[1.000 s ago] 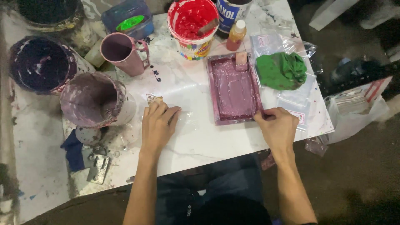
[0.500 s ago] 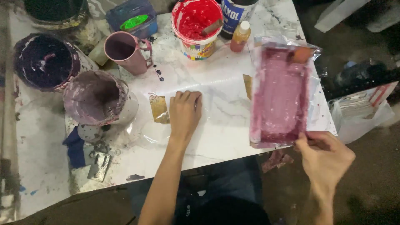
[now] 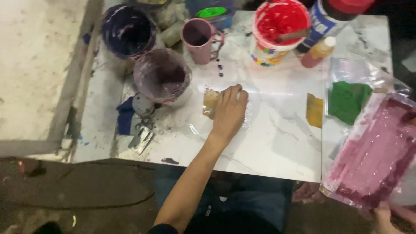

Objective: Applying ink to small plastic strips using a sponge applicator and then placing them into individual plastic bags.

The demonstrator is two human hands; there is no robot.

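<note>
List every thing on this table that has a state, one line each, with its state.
Left hand: flat on the clear sheet, palm down.
Right hand: at the frame's edge, holding the pink-smeared sheet off the table's edge.
Red paint bucket: open, stick inside.
Pink mug: upright, open.
Two purple buckets: open, coated with paint.
Orange bottle: capped.
Green powder bag: lying flat.

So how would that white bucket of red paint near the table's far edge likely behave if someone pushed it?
The white bucket of red paint looks wide, squat and well filled, so it is probably heavy and would likely slide rather than tip. The paint could slosh near the rim, and the stirring stick lying across it might shift. Smeared walls suggest a slippery grip.
</note>
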